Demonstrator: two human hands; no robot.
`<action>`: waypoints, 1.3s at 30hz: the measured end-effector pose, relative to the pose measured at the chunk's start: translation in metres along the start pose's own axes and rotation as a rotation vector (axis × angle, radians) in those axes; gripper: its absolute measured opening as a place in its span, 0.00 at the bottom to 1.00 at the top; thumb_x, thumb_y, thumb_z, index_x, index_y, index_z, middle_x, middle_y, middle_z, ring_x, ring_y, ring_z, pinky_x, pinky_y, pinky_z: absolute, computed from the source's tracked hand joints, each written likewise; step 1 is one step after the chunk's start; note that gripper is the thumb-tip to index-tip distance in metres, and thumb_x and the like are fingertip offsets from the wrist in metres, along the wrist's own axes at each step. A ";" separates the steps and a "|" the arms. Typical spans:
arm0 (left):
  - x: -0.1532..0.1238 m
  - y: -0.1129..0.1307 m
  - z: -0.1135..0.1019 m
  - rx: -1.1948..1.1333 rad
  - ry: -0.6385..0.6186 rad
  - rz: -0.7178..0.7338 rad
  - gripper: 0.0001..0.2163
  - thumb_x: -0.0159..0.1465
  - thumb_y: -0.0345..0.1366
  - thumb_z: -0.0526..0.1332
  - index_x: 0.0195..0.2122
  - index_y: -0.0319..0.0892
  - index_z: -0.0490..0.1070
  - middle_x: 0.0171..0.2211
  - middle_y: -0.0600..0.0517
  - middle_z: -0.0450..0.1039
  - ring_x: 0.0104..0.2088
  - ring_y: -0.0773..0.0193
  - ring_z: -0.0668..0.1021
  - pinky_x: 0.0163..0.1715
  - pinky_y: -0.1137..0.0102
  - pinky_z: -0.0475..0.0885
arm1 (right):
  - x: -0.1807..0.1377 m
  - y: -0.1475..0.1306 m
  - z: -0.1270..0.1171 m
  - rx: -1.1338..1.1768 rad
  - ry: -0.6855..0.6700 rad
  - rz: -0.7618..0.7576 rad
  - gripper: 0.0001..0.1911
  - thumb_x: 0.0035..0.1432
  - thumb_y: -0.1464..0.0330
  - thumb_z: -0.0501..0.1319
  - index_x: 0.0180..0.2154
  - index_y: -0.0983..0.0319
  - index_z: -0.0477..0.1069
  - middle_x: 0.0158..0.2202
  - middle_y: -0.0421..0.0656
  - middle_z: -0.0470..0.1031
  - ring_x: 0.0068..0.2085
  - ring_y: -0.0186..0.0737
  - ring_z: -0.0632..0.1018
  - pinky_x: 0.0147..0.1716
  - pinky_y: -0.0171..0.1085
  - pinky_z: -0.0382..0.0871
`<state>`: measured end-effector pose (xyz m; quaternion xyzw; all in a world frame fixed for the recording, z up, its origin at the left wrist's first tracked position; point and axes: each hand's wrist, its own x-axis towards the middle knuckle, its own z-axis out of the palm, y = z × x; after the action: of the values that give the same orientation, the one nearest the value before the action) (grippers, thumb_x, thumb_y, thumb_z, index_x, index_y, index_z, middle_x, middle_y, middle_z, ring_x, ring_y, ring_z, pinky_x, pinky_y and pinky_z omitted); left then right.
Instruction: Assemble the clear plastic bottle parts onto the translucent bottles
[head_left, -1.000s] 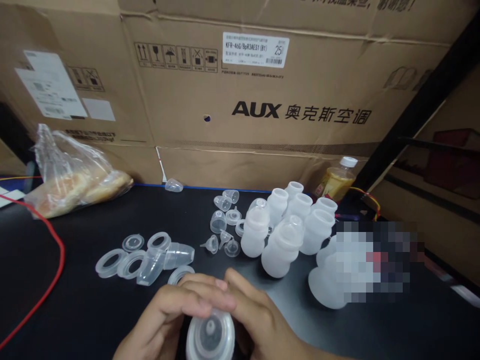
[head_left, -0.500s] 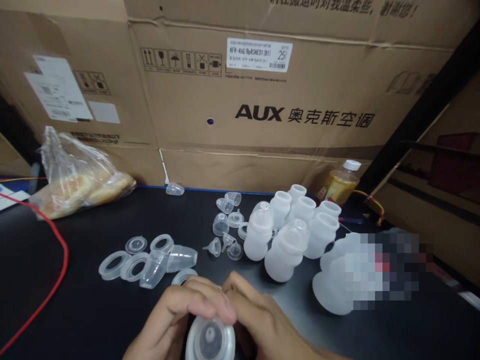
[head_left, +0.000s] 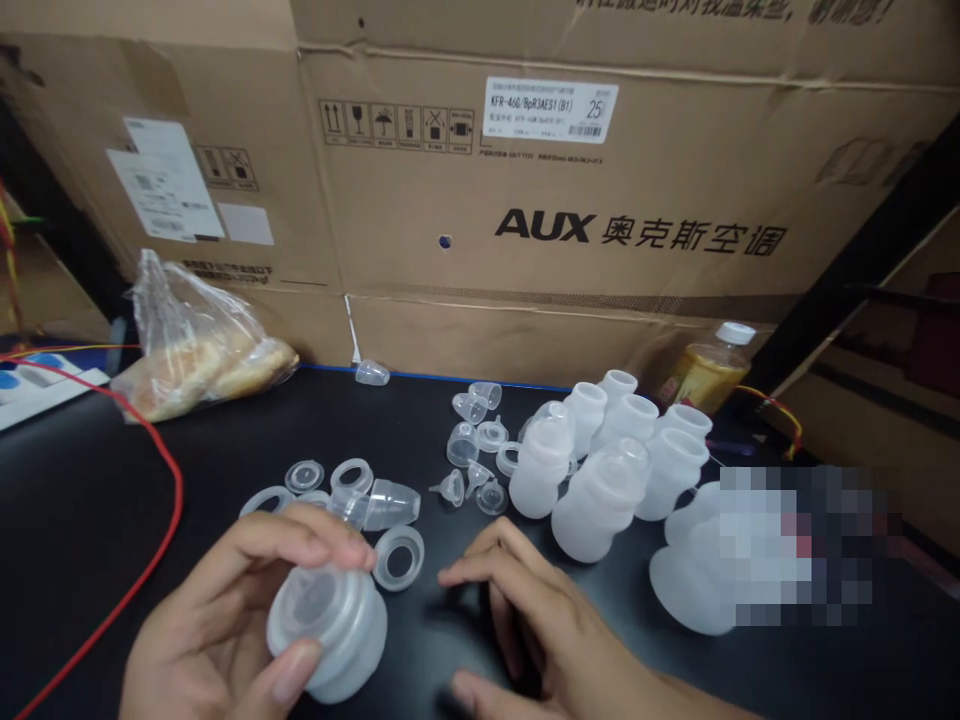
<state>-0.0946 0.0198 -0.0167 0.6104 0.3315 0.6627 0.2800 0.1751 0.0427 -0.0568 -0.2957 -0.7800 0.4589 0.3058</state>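
My left hand (head_left: 199, 610) is wrapped round a small frosted plastic bottle (head_left: 352, 645), tilted toward me, with a translucent cap piece on its top; thumb and fingers grip its upper part. To the right, my right hand (head_left: 540, 620) is apart from the bottle, fingers parted and bent, holding nothing. Between and beyond the hands lies a translucent ring (head_left: 399, 558) on the black table. Behind my left fingers are more rings, a round disc (head_left: 304, 476) and clear tapered cups (head_left: 394, 504), partly hidden.
Several frosted bottles (head_left: 540, 465) stand on the right, some topped with clear caps. Small funnels (head_left: 451, 488), discs and clear cups lie mid-table. Farther back are bagged bread (head_left: 202, 365), a drink bottle (head_left: 705, 370) and a large cardboard box (head_left: 420, 250). A red cable (head_left: 174, 480) crosses the left.
My right hand has let go of the frosted bottle and moved right, opening. My left hand has carried the bottle left and up. The view has turned slightly left.
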 end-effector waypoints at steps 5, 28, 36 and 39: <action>0.006 -0.007 -0.019 0.013 -0.140 0.059 0.11 0.63 0.30 0.76 0.47 0.47 0.87 0.36 0.47 0.90 0.36 0.49 0.92 0.37 0.64 0.90 | 0.006 -0.007 0.006 -0.190 0.045 -0.031 0.27 0.69 0.64 0.68 0.67 0.52 0.69 0.58 0.47 0.69 0.30 0.28 0.69 0.31 0.36 0.70; -0.004 -0.010 0.000 0.056 -0.050 -0.013 0.09 0.68 0.50 0.75 0.45 0.57 0.83 0.35 0.52 0.87 0.36 0.54 0.89 0.37 0.65 0.90 | 0.098 -0.018 0.032 -0.287 0.287 0.158 0.25 0.64 0.60 0.78 0.59 0.55 0.78 0.55 0.48 0.89 0.57 0.61 0.88 0.59 0.61 0.78; -0.003 -0.008 0.000 0.061 -0.011 -0.023 0.10 0.64 0.52 0.78 0.42 0.57 0.86 0.33 0.51 0.88 0.33 0.53 0.89 0.36 0.64 0.90 | 0.096 -0.013 0.034 -0.162 0.403 0.107 0.19 0.58 0.65 0.80 0.49 0.54 0.80 0.47 0.40 0.87 0.46 0.47 0.86 0.48 0.47 0.78; -0.003 0.001 0.010 0.043 0.030 -0.072 0.10 0.61 0.50 0.81 0.39 0.55 0.88 0.32 0.51 0.89 0.33 0.54 0.90 0.36 0.67 0.90 | 0.089 -0.019 0.031 -0.036 0.459 0.032 0.18 0.57 0.63 0.79 0.47 0.55 0.79 0.44 0.39 0.85 0.36 0.38 0.80 0.37 0.39 0.74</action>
<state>-0.0841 0.0176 -0.0176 0.5940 0.3716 0.6538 0.2857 0.0917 0.0844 -0.0336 -0.4102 -0.6933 0.3701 0.4626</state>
